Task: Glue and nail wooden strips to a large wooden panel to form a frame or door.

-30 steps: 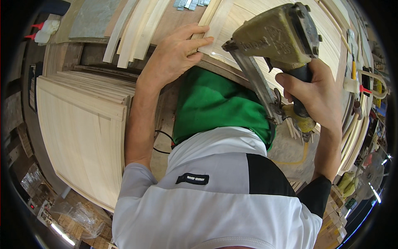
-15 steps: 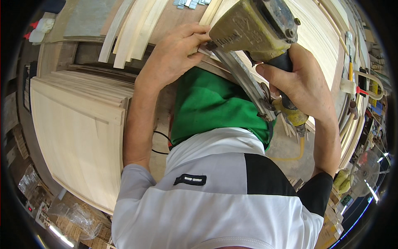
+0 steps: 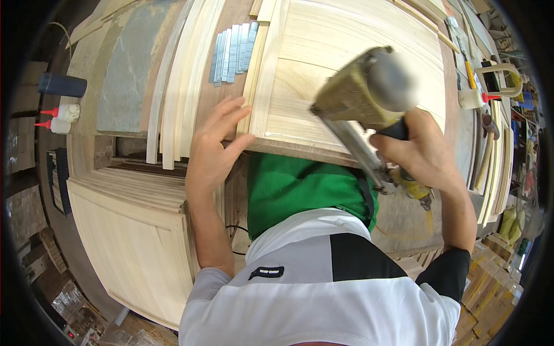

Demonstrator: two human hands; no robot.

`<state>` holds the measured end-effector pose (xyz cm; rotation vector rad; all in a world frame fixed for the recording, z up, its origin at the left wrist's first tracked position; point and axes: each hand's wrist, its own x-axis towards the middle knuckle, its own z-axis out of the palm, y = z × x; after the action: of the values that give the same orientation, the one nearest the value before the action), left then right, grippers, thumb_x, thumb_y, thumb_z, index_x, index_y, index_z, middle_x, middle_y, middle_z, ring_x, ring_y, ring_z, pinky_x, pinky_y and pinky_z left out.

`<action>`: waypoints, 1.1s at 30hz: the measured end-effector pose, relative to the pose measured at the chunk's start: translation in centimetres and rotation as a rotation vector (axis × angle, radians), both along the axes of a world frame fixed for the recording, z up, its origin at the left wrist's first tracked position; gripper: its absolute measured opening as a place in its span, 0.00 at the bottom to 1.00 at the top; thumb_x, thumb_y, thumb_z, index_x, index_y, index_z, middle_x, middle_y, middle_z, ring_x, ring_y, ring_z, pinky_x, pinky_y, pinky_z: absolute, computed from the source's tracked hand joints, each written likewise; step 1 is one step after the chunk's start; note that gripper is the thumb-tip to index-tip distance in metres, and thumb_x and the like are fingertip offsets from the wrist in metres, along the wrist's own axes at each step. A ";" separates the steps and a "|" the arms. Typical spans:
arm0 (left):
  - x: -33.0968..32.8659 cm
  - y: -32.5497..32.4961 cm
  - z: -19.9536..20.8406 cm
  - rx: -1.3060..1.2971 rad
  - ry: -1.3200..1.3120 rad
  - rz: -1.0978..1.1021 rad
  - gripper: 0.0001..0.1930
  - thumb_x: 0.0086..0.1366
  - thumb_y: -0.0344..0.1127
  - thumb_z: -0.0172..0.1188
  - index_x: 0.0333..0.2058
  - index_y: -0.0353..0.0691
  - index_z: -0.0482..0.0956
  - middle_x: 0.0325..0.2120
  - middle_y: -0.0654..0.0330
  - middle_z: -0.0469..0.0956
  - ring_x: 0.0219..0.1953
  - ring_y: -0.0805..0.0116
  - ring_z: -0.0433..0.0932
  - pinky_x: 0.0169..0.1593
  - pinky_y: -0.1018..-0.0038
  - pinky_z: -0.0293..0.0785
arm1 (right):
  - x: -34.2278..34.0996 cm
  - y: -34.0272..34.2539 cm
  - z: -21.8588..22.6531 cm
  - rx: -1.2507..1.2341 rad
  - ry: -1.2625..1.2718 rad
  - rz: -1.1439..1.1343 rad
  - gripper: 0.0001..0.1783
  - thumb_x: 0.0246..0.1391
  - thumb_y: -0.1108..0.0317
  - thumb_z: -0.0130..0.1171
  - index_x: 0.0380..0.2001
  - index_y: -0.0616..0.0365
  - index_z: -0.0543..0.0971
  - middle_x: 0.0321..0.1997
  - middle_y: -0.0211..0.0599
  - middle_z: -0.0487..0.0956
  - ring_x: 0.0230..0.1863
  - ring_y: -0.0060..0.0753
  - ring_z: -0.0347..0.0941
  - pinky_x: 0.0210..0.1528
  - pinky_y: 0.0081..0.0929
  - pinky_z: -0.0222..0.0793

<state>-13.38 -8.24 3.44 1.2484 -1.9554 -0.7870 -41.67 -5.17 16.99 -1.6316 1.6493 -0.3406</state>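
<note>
**Nail gun lifts off the panel corner**

The right hand [image 3: 430,158] grips the nail gun [image 3: 360,101] by its handle and has swung it up and to the right, off the near corner it was pressed to a moment ago. The left hand [image 3: 216,147], earlier clamped on that corner, now lies open with fingers spread at the near-left edge of the wooden panel [image 3: 352,52] on the workbench [image 3: 219,98]. That corner looks finished.

The brown counter [image 3: 216,106] carries a pale wooden panel [image 3: 346,63] at 1 o'clock. Strips of staples [image 3: 234,52] lie at 12 o'clock, and long pale wood strips [image 3: 179,86] at 11 o'clock.
</note>
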 end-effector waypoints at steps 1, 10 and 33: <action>-0.4 -0.8 0.2 -0.054 0.042 0.044 0.18 0.55 0.27 0.63 0.46 0.36 0.79 0.50 0.53 0.76 0.56 0.54 0.71 0.57 0.65 0.68 | -1.5 0.2 -0.3 -0.034 0.039 -0.061 0.16 0.46 0.69 0.61 0.37 0.68 0.76 0.22 0.33 0.76 0.22 0.24 0.71 0.26 0.25 0.68; -9.9 -19.3 -1.2 -0.277 -0.055 -0.049 0.11 0.59 0.29 0.59 0.41 0.36 0.81 0.42 0.54 0.78 0.48 0.57 0.74 0.53 0.68 0.69 | -4.8 -2.1 -2.9 0.005 -0.029 -0.151 0.16 0.46 0.71 0.60 0.37 0.71 0.73 0.28 0.56 0.78 0.29 0.52 0.76 0.38 0.36 0.70; -12.5 -27.4 -6.3 -0.594 -0.195 -0.085 0.06 0.58 0.31 0.56 0.27 0.34 0.75 0.33 0.49 0.70 0.41 0.49 0.69 0.47 0.58 0.65 | -4.3 -1.9 -4.5 -0.003 -0.063 -0.194 0.14 0.46 0.74 0.59 0.37 0.69 0.74 0.28 0.49 0.76 0.27 0.40 0.70 0.36 0.33 0.68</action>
<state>-25.88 -35.60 -2.84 0.9059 -2.1846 -0.0926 -45.97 -7.12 12.50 -1.4509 1.7631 -0.4870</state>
